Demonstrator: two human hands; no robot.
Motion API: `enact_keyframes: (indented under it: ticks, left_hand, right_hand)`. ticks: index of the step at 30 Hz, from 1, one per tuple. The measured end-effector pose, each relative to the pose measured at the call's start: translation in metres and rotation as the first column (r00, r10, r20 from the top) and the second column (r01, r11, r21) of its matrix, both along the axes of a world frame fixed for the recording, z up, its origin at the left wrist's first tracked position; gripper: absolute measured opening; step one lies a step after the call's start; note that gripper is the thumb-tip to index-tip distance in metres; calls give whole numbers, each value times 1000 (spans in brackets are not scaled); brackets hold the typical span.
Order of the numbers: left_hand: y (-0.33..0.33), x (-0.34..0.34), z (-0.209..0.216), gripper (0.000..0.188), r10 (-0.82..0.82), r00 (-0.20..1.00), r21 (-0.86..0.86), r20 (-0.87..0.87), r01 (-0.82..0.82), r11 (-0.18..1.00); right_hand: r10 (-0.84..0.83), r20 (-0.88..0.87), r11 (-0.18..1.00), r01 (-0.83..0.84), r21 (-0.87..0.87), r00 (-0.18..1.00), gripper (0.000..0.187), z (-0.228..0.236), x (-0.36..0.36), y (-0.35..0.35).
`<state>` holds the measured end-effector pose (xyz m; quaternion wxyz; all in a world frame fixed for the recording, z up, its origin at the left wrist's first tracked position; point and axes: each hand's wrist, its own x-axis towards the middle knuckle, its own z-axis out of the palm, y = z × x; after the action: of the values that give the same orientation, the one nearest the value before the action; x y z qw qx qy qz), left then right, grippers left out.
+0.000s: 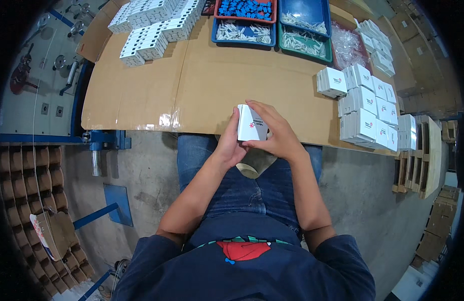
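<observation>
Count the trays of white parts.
3, across the table: the left blue tray, the right blue tray, and the green tray in front of that. More may be hidden underneath.

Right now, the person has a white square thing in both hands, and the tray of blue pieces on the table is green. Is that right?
Not quite: the tray of blue pieces on the table is red, not green, as the head view shows. The white square thing is indeed in the left hand and right hand.
</observation>
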<state>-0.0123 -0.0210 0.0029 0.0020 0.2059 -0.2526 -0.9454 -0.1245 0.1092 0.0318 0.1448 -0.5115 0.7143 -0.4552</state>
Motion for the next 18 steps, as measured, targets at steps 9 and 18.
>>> enact_keyframes:
  ticks: [9,18]
  left_hand:
    - [2,5,4,67,-60,998,-66,-20,59,996]
    - [-1,7,-6,45,20,999,-440,44,2,898]
  right_hand:
    - [33,22,999,-33,5,999,96,2,-2,4]
    - [-27,-272,997,46,66,962,98,4,0,3]
